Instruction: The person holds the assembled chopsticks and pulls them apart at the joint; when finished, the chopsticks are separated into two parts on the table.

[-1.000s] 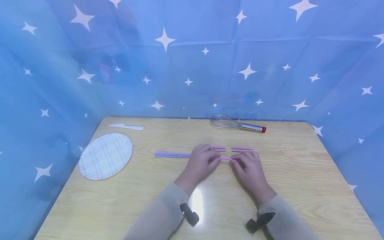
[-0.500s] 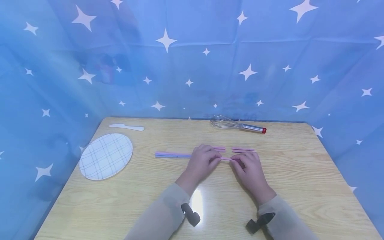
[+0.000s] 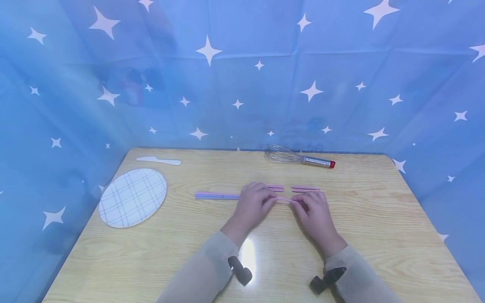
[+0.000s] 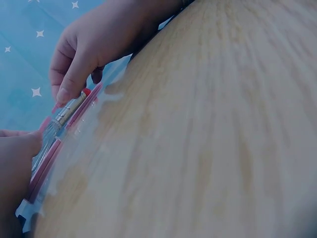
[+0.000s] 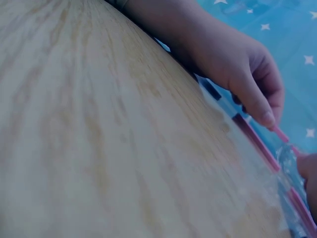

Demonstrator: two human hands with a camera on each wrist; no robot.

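Observation:
Both hands meet at the middle of the table over a thin pink chopstick [image 3: 284, 199]. My left hand [image 3: 251, 204] pinches its left part between thumb and fingers. The right part is pinched by my right hand [image 3: 314, 214]. Between the fingertips only a short stretch shows, and in the right wrist view this held chopstick [image 5: 280, 134] looks narrower partway along; whether it is one piece or two joined, I cannot tell. Just behind the hands lie two pairs of pink sticks [image 3: 306, 189], end to end. Blue and pink chopsticks [image 3: 217, 195] extend left from behind my left hand.
A whisk [image 3: 299, 157] with a red-tipped handle lies at the back of the wooden table [image 3: 379, 227]. At the left are a white checked oval plate [image 3: 133, 198] and a white knife [image 3: 159, 160]. A blue star-patterned curtain [image 3: 242, 84] rises behind the table.
My left fingertips have shifted very slightly left along the pink chopstick. The right hand keeps its place and pinch, and the things on the table lie as before.

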